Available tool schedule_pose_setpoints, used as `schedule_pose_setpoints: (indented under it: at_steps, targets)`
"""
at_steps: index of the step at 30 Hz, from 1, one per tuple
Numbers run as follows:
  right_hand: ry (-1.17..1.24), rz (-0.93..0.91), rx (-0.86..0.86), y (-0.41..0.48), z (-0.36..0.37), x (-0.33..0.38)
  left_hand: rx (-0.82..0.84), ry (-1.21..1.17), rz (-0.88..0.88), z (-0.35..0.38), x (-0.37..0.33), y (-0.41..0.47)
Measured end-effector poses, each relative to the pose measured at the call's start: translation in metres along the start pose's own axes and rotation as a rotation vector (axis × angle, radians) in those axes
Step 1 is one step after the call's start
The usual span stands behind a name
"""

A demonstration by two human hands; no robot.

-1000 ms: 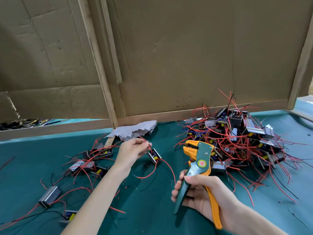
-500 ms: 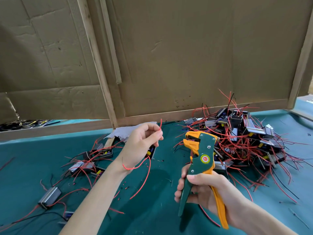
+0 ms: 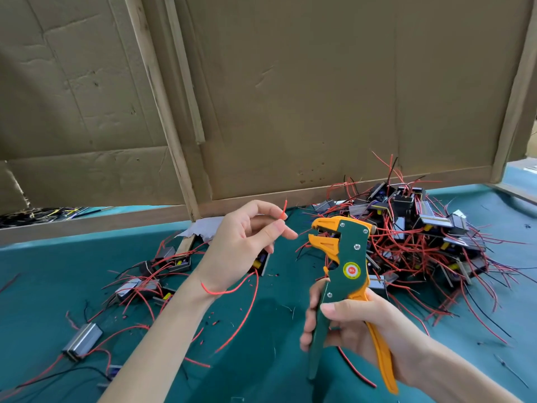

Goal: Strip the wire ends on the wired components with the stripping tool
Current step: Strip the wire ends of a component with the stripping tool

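My left hand point(image 3: 241, 245) is raised above the green table and pinches a red wire point(image 3: 284, 210) near its tip, which points up. The wire loops under my wrist, and its small component point(image 3: 260, 262) hangs half hidden behind my palm. My right hand point(image 3: 357, 330) grips the handles of the green and orange stripping tool point(image 3: 345, 263), held upright with its jaws facing left, a short gap from my left fingertips. The wire tip is outside the jaws.
A big heap of wired components point(image 3: 421, 237) with red and black leads lies at the right back. Several components point(image 3: 139, 286) are scattered at the left. A cardboard wall point(image 3: 290, 97) stands behind the green table point(image 3: 43, 271). A scrap of paper point(image 3: 200, 228) lies by the wall.
My left hand lifted the component off the table and brought the wire tip up. The stripping tool rose and moved closer to my left fingers.
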State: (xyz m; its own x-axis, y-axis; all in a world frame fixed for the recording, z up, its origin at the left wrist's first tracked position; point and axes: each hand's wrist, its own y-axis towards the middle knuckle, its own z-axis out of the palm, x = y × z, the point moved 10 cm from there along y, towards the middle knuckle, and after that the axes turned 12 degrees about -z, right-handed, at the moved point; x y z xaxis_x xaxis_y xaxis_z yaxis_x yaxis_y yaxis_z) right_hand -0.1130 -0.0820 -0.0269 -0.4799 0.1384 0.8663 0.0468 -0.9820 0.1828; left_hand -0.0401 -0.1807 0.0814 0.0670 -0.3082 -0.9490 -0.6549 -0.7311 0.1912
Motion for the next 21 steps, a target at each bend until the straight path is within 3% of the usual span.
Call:
schedule_pose_setpoints:
  at_steps: [21]
  targets:
    - [-0.087, 0.019, 0.124, -0.007, 0.013, 0.008, 0.131, 0.122, -0.074, 0.012, -0.005, -0.009]
